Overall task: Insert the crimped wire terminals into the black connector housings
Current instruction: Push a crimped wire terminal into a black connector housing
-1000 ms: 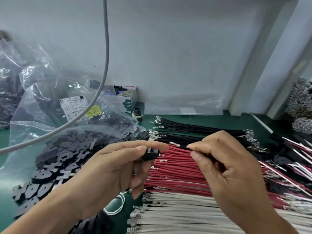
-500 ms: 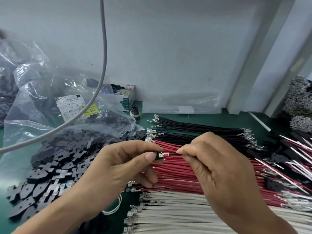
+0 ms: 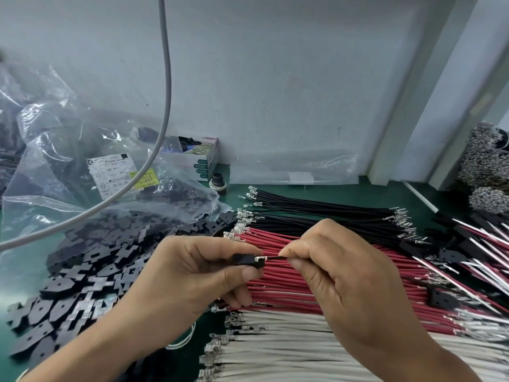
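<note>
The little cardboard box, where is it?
In the head view the little cardboard box stands far back on the left against the wall, behind the clear plastic bag, with a small black round part just in front of it.

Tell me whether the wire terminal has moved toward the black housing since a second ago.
Yes. The wire terminal in the right hand has closed leftward on the black housing in the left hand, judged against the red wires.

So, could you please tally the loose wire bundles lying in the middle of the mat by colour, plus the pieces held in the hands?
Black wire bundle: 1
Red wire bundle: 1
White wire bundle: 1
Black connector housing, pinched by the left hand: 1
Black wire, pinched by the right hand: 1
Total: 5
</note>
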A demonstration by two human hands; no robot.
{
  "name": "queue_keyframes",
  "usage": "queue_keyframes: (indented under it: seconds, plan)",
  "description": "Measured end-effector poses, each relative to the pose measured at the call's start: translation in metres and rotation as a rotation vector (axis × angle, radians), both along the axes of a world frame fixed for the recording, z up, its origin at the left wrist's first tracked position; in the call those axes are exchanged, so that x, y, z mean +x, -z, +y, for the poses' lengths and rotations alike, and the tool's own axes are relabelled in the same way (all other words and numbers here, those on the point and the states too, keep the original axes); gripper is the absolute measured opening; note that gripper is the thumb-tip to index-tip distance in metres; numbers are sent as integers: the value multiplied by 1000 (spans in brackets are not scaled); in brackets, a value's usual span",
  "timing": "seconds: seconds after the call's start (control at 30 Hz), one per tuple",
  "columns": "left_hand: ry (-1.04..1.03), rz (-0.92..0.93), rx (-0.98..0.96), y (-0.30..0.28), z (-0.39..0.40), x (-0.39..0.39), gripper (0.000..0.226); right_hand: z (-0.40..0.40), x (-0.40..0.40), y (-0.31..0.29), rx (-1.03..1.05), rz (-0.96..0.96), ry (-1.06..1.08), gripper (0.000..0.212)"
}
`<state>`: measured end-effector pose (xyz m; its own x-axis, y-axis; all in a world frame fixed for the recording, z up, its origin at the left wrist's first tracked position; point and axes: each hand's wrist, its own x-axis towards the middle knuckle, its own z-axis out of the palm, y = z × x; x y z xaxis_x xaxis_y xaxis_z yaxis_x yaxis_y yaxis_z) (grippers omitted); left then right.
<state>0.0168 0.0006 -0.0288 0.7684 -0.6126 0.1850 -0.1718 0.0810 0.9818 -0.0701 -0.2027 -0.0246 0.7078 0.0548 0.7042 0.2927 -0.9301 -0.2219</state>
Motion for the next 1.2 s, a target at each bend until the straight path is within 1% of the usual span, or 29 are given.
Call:
queue_keyframes:
  seconds: [0.1,0.23,0.33,0.43,0.57,0.7,0.83,0.9,0.97,1.1,1.13,1.17,1.2]
  plan:
    - [-53,-58,56,2,0,0,24,3,0,0,25,31,-8,28]
    - [-94,-221,200,8,1,0,18,7,0,1,37,91,-4,28]
    - [-85,-261,214,10,1,0,18,9,2,7,142,170,-37,21]
    - [-94,-269,198,9,0,-1,18,8,3,7,182,192,-57,19]
    - [-96,-225,145,6,-2,-2,18,5,4,6,156,171,-52,19]
    - [-90,-264,194,9,0,-2,17,10,7,10,62,113,-34,26]
    - [-104,-332,258,12,3,-1,18,15,8,11,14,69,-38,23]
    - [-116,-327,244,13,2,0,17,15,11,11,3,58,-35,22]
    - [-128,-278,187,12,-2,1,16,13,12,9,-12,22,-7,18]
    - [-225,-204,57,11,-4,7,24,2,11,0,-107,-158,118,10]
    - [-254,-181,33,11,-3,8,25,1,9,1,-124,-154,116,8]
    - [-276,-158,12,11,-2,9,25,1,8,4,-152,-111,107,8]
    - [-292,-144,-1,11,-1,11,23,3,7,8,-178,-28,105,8]
